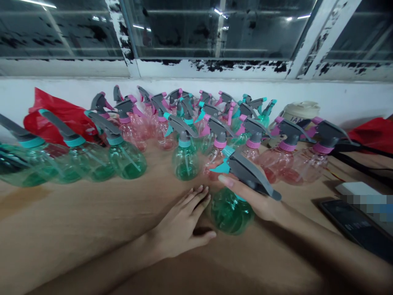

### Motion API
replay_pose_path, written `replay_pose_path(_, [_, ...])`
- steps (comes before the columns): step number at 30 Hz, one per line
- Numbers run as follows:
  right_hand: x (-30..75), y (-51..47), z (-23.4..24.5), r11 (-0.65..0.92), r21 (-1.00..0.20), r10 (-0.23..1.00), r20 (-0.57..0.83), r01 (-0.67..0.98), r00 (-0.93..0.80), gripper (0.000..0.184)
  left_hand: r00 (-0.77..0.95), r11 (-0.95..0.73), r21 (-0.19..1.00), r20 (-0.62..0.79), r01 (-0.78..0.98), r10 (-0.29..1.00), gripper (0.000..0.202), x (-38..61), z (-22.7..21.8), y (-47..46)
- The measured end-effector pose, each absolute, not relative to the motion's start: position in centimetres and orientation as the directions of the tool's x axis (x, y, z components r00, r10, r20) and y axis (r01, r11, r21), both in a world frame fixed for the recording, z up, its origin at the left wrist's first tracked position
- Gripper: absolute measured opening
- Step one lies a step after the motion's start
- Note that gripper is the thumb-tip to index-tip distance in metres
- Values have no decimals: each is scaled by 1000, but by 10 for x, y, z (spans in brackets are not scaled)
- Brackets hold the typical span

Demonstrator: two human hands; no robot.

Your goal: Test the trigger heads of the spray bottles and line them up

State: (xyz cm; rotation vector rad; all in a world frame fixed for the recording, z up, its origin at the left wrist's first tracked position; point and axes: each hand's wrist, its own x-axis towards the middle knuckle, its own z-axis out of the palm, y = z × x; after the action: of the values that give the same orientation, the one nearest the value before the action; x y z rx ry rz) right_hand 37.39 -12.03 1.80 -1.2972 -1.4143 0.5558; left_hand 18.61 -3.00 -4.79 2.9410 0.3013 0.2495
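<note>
Evidently, the right hand point(260, 201) grips a finished-looking round green plastic sprayer point(231, 213), beside the open, empty left hand point(181, 227); remainder unclear.

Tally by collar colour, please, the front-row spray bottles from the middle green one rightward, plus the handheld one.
Round green plastic spray bottles, teal collars: 2 (one in the right hand)
Round pink plastic spray bottles, pink collars: 4
Total: 6
</note>
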Motion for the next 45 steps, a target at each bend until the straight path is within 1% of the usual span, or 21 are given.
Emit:
replay_pose_path(4, [372,-120,23,286,-823,868,440,491,232,16,967,-964,184,132,190,216,75,186,-48,-30])
replay_pose_path(8, [373,-120,23,291,-786,822,497,546,278,23,969,-966,184,136,180,207,75,186,-49,-30])
replay_pose_path(10, [374,-119,22,301,-794,835,487,527,256,21,968,-966,192,147,175,204,74,186,-50,-29])
replay_pose_path(12, [375,-118,22,311,-824,862,454,474,224,18,967,-965,200,154,172,205,73,186,-50,-29])
replay_pose_path(15, [375,-117,20,314,-856,879,425,410,216,23,966,-964,198,152,176,208,73,186,-50,-29])
replay_pose_path(21, [374,-118,14,269,-845,877,413,463,245,21,970,-968,176,131,181,205,74,186,-48,-29])
replay_pose_path(31, [374,-118,14,273,-864,895,389,422,217,23,971,-971,146,118,189,207,72,187,-46,-30])
replay_pose_path(36, [374,-119,15,277,-856,887,403,437,227,21,974,-976,115,114,185,198,72,187,-48,-29])
replay_pose_path(41, [373,-118,14,273,-864,892,393,424,226,23,971,-979,102,143,179,192,73,186,-49,-29])
replay_pose_path(45, [375,-118,12,266,-874,900,376,406,220,26,972,-980,91,140,177,188,73,186,-49,-29])
